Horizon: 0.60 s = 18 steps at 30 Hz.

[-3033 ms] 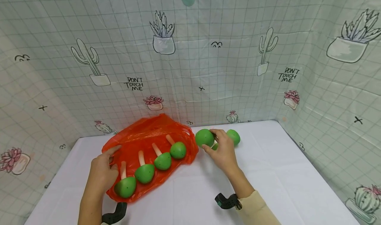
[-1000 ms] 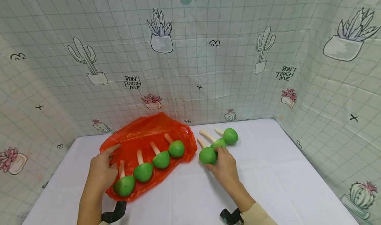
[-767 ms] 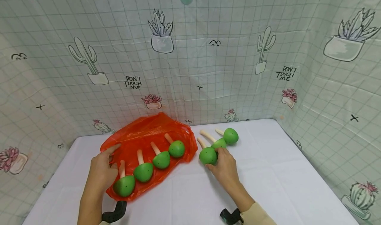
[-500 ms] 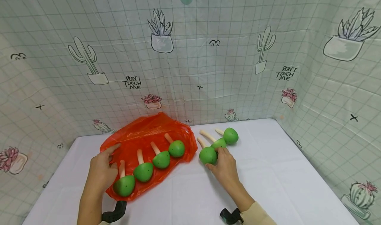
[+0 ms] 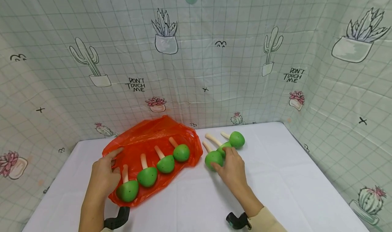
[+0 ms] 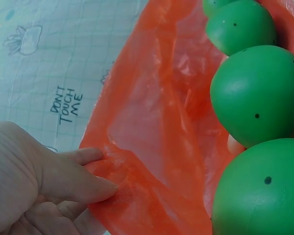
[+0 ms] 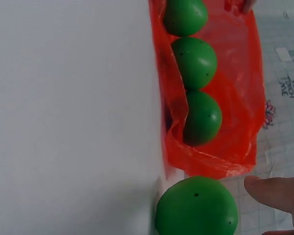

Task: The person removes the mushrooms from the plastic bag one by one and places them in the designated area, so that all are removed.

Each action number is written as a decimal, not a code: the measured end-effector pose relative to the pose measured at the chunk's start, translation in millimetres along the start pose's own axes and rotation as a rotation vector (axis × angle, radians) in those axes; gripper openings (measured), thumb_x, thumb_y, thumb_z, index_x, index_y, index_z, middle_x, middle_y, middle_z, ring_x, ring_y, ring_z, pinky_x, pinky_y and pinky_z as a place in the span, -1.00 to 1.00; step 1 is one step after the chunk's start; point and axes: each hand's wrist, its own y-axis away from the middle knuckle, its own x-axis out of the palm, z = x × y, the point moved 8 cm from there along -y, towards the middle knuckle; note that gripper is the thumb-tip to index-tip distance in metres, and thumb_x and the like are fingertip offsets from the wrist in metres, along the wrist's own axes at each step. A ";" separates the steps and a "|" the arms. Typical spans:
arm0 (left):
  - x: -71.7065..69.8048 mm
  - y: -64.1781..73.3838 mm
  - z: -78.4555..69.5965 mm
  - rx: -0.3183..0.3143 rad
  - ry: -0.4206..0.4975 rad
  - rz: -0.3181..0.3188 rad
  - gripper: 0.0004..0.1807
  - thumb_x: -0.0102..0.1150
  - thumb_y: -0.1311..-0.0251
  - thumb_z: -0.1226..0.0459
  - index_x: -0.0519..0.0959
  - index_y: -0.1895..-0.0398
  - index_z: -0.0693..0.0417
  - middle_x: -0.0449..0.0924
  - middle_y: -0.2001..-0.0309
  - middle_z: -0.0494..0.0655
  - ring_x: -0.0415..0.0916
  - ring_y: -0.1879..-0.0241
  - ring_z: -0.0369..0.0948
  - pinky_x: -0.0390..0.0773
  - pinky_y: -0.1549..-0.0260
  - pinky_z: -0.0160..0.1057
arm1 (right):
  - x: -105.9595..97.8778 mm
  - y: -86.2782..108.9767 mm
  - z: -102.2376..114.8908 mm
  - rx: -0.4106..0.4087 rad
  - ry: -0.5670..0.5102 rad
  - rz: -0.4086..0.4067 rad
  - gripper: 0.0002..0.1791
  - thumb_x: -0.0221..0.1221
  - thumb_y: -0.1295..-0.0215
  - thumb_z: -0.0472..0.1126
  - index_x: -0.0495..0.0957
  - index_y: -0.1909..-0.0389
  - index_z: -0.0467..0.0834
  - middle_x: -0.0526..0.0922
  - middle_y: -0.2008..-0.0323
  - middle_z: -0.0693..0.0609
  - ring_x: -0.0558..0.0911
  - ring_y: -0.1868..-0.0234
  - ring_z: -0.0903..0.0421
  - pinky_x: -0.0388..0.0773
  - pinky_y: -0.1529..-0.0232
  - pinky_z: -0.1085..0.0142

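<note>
My left hand (image 5: 104, 175) pinches the left edge of a red plastic bag (image 6: 137, 181) between thumb and fingers. Several toy mushrooms with green dotted caps and pale stems lie in a slanting row on the bag, among them the nearest mushroom (image 5: 128, 191) and the farthest one (image 5: 181, 153). Right of the bag, three more lie in a row on the white table. Over the front mushroom (image 5: 213, 159) of these is my right hand (image 5: 232, 167), fingers spread loosely; in the right wrist view its thumb (image 7: 269, 191) stands apart from the green cap (image 7: 198, 208).
Behind the front mushroom on the right lie the middle mushroom (image 5: 223, 147) and the back mushroom (image 5: 237, 139). White cloth covers the table (image 5: 275, 177). A curtain (image 5: 211, 65) printed with cacti hangs at the back and sides.
Three seconds ago my right hand held a mushroom raised; it then set it down in front of the other two and has just loosened its fingers. My left hand stays at the bag.
</note>
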 end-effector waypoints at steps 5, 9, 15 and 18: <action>-0.2 0.6 0.7 -0.007 0.007 -0.003 -0.26 0.07 -0.29 0.60 0.27 -0.58 0.26 0.33 -0.41 0.50 0.37 -0.33 0.43 0.52 -0.15 0.27 | -4.0 -2.0 12.0 -0.007 -0.033 -0.022 -0.30 0.64 0.04 -0.26 0.57 -0.11 -0.41 0.65 0.02 -0.29 0.68 -0.01 -0.29 0.64 -0.11 -0.16; -0.2 0.6 0.0 -0.015 0.009 0.000 -0.25 0.07 -0.30 0.60 0.26 -0.59 0.26 0.31 -0.43 0.48 0.36 -0.34 0.42 0.52 -0.15 0.27 | -5.6 -2.3 25.5 -0.034 -0.064 -0.049 -0.32 0.64 0.03 -0.27 0.58 -0.10 -0.40 0.65 0.05 -0.28 0.68 0.05 -0.28 0.64 -0.06 -0.15; 1.0 1.1 -2.8 0.011 -0.003 -0.001 -0.28 0.05 -0.30 0.59 0.29 -0.57 0.28 0.33 -0.42 0.46 0.39 -0.32 0.40 0.53 -0.16 0.27 | -1.1 -1.4 46.7 -0.095 -0.104 -0.054 -0.35 0.62 -0.01 -0.25 0.59 -0.10 -0.39 0.66 0.05 -0.23 0.66 0.09 -0.19 0.69 0.03 -0.05; 0.0 1.0 -3.4 0.023 -0.007 -0.007 -0.29 0.06 -0.29 0.59 0.30 -0.55 0.29 0.35 -0.41 0.47 0.41 -0.31 0.40 0.53 -0.16 0.27 | 3.6 -2.7 58.8 -0.128 -0.124 -0.043 -0.37 0.62 -0.03 -0.25 0.59 -0.10 -0.38 0.68 0.00 -0.21 0.68 0.03 -0.16 0.71 -0.02 -0.02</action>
